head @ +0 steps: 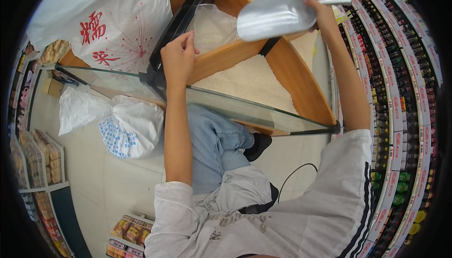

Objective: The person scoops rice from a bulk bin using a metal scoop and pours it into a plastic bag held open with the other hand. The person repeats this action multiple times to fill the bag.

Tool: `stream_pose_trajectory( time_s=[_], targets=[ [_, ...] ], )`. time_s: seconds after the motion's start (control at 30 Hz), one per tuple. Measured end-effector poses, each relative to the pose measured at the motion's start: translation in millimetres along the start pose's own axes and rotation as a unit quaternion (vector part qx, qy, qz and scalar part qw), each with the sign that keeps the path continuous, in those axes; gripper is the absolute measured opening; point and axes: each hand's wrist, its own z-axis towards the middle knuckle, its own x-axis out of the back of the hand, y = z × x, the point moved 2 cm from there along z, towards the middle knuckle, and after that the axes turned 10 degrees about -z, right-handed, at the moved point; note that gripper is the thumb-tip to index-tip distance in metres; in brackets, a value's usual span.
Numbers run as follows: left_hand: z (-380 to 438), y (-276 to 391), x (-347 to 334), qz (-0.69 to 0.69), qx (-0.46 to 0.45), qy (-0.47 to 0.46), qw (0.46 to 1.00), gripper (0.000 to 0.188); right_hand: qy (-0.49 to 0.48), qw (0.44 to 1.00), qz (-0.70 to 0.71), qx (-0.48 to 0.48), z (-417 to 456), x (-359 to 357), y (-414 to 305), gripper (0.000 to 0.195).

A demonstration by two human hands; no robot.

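Note:
My right hand (319,14) grips a metal scoop (275,16) at the back of its bowl, with the handle sticking out to the right. The scoop's front points left, over a wooden divider (233,58) and beside a clear plastic bag (213,28). Thumb and finger of my left hand (180,58) are pinched together at the bag's left edge. The bag lies in a compartment with pale grain behind it; how much it holds is hard to tell. White rice (250,81) fills the nearer compartment.
A large white sack (116,25) with red writing rests on the left bins. A glass panel (247,106) fronts the rice. On the floor sits a tied white bag (130,123). Shelves of bottles (383,109) curve along the right; packaged snacks (132,231) stand at lower left.

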Motion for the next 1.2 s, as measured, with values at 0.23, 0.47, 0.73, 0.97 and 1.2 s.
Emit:
stream_pose_trajectory(
  time_s=[0.23, 0.47, 0.73, 0.97, 1.2],
  targets=[
    [6.0, 12.0, -2.9, 0.261, 0.012, 0.054, 0.964, 0.047, -0.066, 0.995, -0.021, 0.067, -54.5, -22.3, 80.7, 0.018],
    [43.9, 23.4, -41.1, 0.441, -0.103, 0.048, 0.89, 0.054, -0.109, 0.992, 0.064, 0.009, -79.9, -73.5, 129.7, 0.019],
    [119.6, -30.9, -66.1, 0.273, -0.106, -0.119, 0.949, 0.047, -0.101, 0.985, 0.139, -0.019, -82.0, -76.5, 133.0, 0.017],
    [124.2, -48.8, -62.3, -0.065, 0.083, -0.316, 0.943, 0.045, -0.1, 0.988, 0.111, -0.032, -96.3, -81.3, 119.0, 0.017],
    [117.3, -52.9, -69.4, -0.098, 0.086, -0.308, 0.942, 0.042, -0.123, 0.986, 0.097, -0.06, -114.9, -122.1, 130.2, 0.029]
  ],
)
